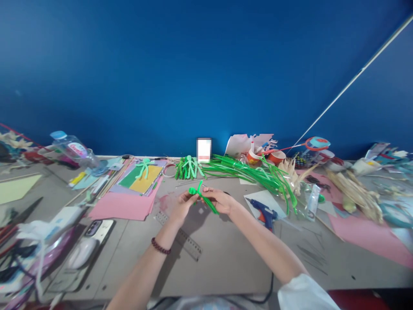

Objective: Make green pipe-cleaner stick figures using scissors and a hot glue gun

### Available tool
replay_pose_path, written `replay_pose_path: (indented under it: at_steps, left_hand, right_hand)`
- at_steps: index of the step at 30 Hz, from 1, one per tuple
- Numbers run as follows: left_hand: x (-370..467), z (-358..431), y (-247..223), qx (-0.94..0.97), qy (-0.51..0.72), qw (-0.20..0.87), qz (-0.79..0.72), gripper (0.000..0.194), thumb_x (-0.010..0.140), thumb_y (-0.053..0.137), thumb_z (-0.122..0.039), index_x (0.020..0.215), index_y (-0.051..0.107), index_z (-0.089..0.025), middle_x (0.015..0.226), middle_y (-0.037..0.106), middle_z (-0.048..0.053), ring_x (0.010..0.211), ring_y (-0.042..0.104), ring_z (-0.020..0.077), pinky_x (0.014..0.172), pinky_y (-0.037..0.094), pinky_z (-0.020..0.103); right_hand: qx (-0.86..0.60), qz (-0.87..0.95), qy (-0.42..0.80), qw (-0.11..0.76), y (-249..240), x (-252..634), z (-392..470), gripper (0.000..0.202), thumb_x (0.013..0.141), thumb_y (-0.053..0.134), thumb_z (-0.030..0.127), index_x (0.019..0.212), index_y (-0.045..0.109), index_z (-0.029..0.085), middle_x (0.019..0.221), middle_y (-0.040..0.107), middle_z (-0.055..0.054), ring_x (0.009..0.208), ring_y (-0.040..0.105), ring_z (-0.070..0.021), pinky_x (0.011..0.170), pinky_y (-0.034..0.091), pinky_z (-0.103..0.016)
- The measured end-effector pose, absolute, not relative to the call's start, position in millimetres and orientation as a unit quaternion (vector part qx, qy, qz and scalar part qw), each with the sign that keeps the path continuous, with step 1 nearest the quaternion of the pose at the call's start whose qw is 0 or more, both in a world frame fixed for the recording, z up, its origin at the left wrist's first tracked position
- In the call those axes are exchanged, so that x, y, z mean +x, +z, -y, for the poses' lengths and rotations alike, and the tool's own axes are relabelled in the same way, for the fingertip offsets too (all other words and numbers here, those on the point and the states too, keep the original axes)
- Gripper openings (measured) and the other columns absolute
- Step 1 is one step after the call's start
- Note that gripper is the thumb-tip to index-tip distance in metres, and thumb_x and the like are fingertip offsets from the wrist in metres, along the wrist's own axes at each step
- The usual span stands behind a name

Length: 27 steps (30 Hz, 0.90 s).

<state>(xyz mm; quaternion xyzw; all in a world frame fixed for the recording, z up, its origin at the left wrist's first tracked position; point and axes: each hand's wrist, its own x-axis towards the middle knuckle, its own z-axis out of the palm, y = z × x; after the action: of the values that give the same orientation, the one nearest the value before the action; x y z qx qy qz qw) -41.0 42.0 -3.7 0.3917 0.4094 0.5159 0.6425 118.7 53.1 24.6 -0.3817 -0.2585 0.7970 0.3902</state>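
Between my two hands, above the middle of the table, is a bright green pipe cleaner figure (pixel 209 203) with a rounded end at the left and straight strands slanting down to the right. My left hand (pixel 187 201) pinches it near the rounded end. Fingers of my right hand (pixel 218 199) close on its middle, where one strand points upward. Just behind, a cluster of finished green pipe cleaner figures (pixel 189 167) lies against the wall. Another light green figure (pixel 143 168) rests on coloured sheets to the left. Long loose green pipe cleaners (pixel 248 170) spread out at the right.
A blue glue gun (pixel 264 212) lies on white paper to the right. Below my hands is a clear ruler (pixel 190 244). At left are pink paper (pixel 121 206), a phone (pixel 100 228), a white mouse (pixel 83 253) and a plastic bottle (pixel 75 148). A blue wall (pixel 193 77) rises behind.
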Motion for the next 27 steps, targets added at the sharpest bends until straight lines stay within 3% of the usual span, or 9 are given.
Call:
replay_pose_path:
  at_steps: [5,12,20,27]
  left_hand:
    - [-39.9,-38.4,5.1,0.337,0.515,0.687,-0.386,0.014,0.065,0.075,-0.028,0.069,0.07,-0.015,0.066,0.066,0.002,0.061,0.056,0.0122,0.062,0.041,0.024]
    - [-40.1,-39.7,4.4,0.355,0.542,0.637,-0.417,0.012,0.064,0.073,-0.026,0.068,0.071,-0.014,0.064,0.067,0.003,0.06,0.056,0.0131,0.059,0.041,0.023]
    - [-39.3,-37.0,16.9,0.284,0.552,0.687,-0.379,0.017,0.065,0.06,-0.025,0.072,0.07,-0.014,0.077,0.07,0.007,0.07,0.06,0.0176,0.061,0.043,0.027]
    - [-39.8,-36.7,14.3,0.365,0.524,0.652,-0.408,0.012,0.062,0.07,-0.021,0.073,0.071,-0.016,0.07,0.069,0.004,0.063,0.058,0.015,0.061,0.042,0.026]
  right_hand:
    - [-0.388,0.282,0.78,0.402,27.7,118.1,-51.4,0.032,0.05,0.082,0.022,0.07,0.058,0.017,0.066,0.066,0.001,0.063,0.063,-0.012,0.065,0.049,-0.022]
    - [-0.42,0.387,0.71,0.412,29.8,120.4,-51.1,0.032,0.056,0.079,0.035,0.076,0.065,0.015,0.067,0.068,-0.001,0.064,0.065,-0.0143,0.065,0.048,-0.025]
    - [-0.417,0.356,0.733,0.403,23.8,120.5,-53.5,0.03,0.049,0.082,0.031,0.068,0.066,0.014,0.061,0.068,-0.001,0.057,0.062,-0.0118,0.062,0.047,-0.024]
    - [-0.408,0.377,0.735,0.388,24.7,121.4,-53.0,0.03,0.051,0.08,0.032,0.073,0.069,0.014,0.065,0.069,-0.001,0.057,0.061,-0.0117,0.064,0.046,-0.025]
